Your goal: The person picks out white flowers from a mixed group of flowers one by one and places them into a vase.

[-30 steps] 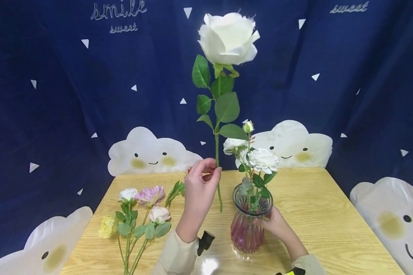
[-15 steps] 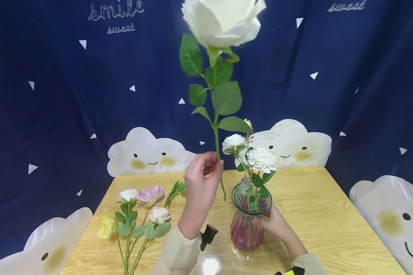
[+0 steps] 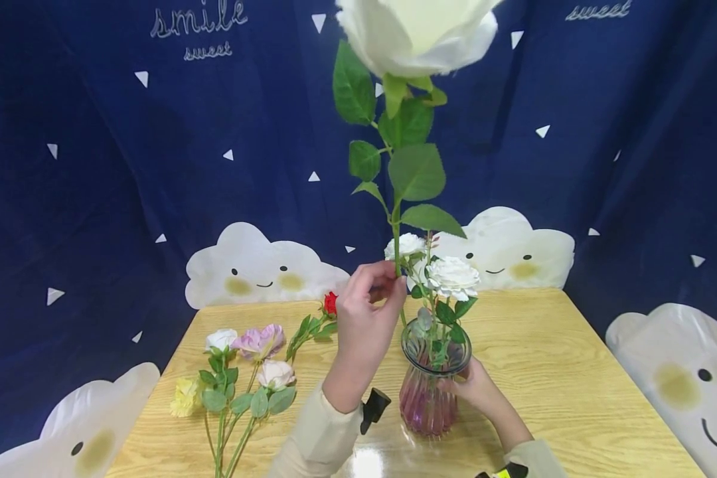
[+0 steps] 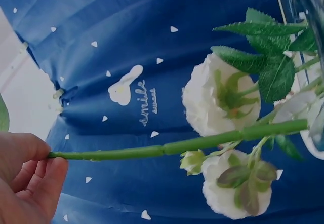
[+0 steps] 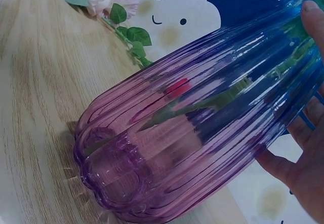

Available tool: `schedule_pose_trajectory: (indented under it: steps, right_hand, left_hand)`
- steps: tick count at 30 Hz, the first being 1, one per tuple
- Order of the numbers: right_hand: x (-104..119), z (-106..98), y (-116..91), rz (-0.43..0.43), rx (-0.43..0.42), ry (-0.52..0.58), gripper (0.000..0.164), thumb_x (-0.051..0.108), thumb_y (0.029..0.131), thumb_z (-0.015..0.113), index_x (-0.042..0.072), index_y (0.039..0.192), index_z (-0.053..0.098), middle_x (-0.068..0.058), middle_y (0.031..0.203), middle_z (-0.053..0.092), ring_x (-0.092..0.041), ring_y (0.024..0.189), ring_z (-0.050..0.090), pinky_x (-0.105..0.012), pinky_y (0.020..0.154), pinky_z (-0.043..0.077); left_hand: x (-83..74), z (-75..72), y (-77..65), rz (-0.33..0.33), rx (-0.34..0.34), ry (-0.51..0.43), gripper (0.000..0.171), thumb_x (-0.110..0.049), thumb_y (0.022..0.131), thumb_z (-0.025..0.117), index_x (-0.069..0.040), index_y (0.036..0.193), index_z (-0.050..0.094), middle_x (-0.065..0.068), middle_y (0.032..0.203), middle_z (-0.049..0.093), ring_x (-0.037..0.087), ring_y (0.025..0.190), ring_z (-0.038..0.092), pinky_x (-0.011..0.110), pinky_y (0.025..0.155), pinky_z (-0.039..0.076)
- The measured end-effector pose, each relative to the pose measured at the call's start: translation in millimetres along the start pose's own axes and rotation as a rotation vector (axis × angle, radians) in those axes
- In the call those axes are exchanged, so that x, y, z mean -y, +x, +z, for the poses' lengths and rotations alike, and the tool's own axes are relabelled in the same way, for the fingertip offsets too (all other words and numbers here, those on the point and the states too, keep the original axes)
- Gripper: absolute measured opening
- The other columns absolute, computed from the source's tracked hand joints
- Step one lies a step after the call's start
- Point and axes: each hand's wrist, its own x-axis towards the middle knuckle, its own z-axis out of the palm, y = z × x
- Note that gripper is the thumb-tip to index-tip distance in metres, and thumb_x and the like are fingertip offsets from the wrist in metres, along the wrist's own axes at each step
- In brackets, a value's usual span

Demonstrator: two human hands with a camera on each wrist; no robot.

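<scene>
My left hand (image 3: 367,318) pinches the green stem of a large white rose (image 3: 418,40), held upright, its top cut off by the head view's edge. The stem's (image 4: 197,142) lower end is by the vase rim in the left wrist view; whether they touch I cannot tell. My right hand (image 3: 480,388) grips the ribbed glass vase (image 3: 428,401) just below its rim, thumb and fingers on either side of it in the right wrist view. Smaller white flowers (image 3: 453,277) with green leaves stand in the vase, which shades from clear blue-grey to purple-pink.
Left on the wooden table (image 3: 532,385) lie a yellow flower (image 3: 185,397), a purple-pink flower (image 3: 259,341), a pale pink rose (image 3: 276,374) and a white rose (image 3: 221,339). A red rose (image 3: 330,303) lies behind my left hand. A blue curtain (image 3: 263,146) hangs behind.
My left hand first lifts the large rose slightly and nearer the camera, then carries it right, bringing the stem's end to the vase rim. The vase and my right hand stay put.
</scene>
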Motion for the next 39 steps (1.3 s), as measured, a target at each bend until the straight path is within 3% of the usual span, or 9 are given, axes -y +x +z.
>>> schedule_pose_trajectory:
  steps: [6,12,21,24,26,29,32,36,39]
  right_hand:
    - [-0.8,1.4,-1.5,0.020,0.001,0.007,0.069,-0.001,0.072,0.070,-0.007,0.132,0.035,-0.027,0.120,0.051,0.000,0.105,0.049,-0.033,0.087,0.044]
    - [0.2,0.8,-2.1,0.044,0.011,0.012,0.071,0.001,0.074,0.070,-0.003,0.134,0.033,-0.025,0.124,0.049,-0.003,0.107,0.048,-0.048,0.089,0.042]
    - [3.4,-0.9,1.8,0.082,0.015,0.019,0.073,0.003,0.075,0.069,-0.002,0.137,0.031,-0.025,0.127,0.046,-0.026,0.113,0.048,-0.055,0.091,0.038]
    - [3.7,-0.8,2.4,0.078,0.020,0.012,0.073,0.003,0.075,0.069,-0.003,0.136,0.031,-0.026,0.127,0.047,-0.022,0.112,0.049,-0.055,0.090,0.039]
    - [3.2,-0.8,2.6,0.063,0.021,0.013,0.072,0.002,0.075,0.069,-0.004,0.136,0.031,-0.026,0.126,0.047,-0.014,0.110,0.050,-0.053,0.090,0.040]
    - [2.4,-0.6,2.6,0.039,0.018,0.011,0.071,0.001,0.075,0.069,-0.005,0.135,0.032,-0.027,0.123,0.049,-0.003,0.106,0.049,-0.048,0.089,0.042]
    - [3.2,0.0,2.3,0.031,0.011,0.006,0.070,0.000,0.074,0.069,-0.007,0.133,0.033,-0.027,0.122,0.050,0.000,0.104,0.049,-0.045,0.088,0.043]
    - [3.0,0.8,1.7,0.032,0.003,0.000,0.070,0.000,0.073,0.070,-0.008,0.132,0.034,-0.028,0.121,0.050,-0.001,0.104,0.049,-0.049,0.088,0.042]
    - [2.0,1.5,1.1,0.014,0.000,0.001,0.070,-0.002,0.071,0.071,-0.010,0.130,0.035,-0.029,0.119,0.050,0.000,0.103,0.050,-0.043,0.088,0.044]
  left_hand:
    - [9.5,8.5,-14.1,-0.145,0.056,-0.004,0.010,0.007,0.076,0.064,0.002,0.084,0.060,0.010,0.079,0.059,0.020,0.068,0.060,0.023,0.061,0.052]
    - [29.2,17.3,-30.8,-0.253,0.148,0.038,0.010,0.005,0.078,0.064,0.003,0.087,0.060,0.011,0.081,0.059,0.020,0.070,0.061,0.021,0.061,0.052]
    - [46.4,22.8,-44.1,-0.301,0.264,0.147,0.011,0.002,0.081,0.063,0.004,0.092,0.061,0.009,0.082,0.060,0.018,0.071,0.062,0.018,0.060,0.050]
    - [49.7,22.6,-47.4,-0.255,0.320,0.315,0.007,-0.001,0.080,0.064,0.000,0.086,0.062,0.006,0.079,0.061,0.018,0.071,0.061,0.022,0.061,0.050]
    - [50.5,22.3,-48.6,-0.214,0.367,0.469,0.004,-0.005,0.079,0.065,-0.004,0.083,0.065,0.003,0.078,0.063,0.020,0.073,0.061,0.034,0.073,0.050]
    - [50.0,21.1,-49.8,-0.185,0.429,0.672,0.005,-0.014,0.078,0.066,-0.011,0.082,0.068,-0.003,0.080,0.066,0.021,0.080,0.061,0.055,0.088,0.039]
    - [48.9,19.4,-50.2,-0.206,0.465,0.750,0.006,-0.016,0.079,0.065,-0.015,0.082,0.070,-0.004,0.082,0.066,0.020,0.085,0.061,0.067,0.092,0.026]
    - [51.9,15.2,-52.7,-0.225,0.493,0.788,0.005,-0.019,0.079,0.067,-0.016,0.081,0.070,-0.005,0.082,0.066,0.018,0.086,0.061,0.066,0.092,0.026]
    - [57.3,9.6,-56.8,-0.242,0.495,0.782,0.005,-0.018,0.080,0.066,-0.015,0.081,0.069,-0.005,0.081,0.065,0.018,0.085,0.061,0.066,0.092,0.026]
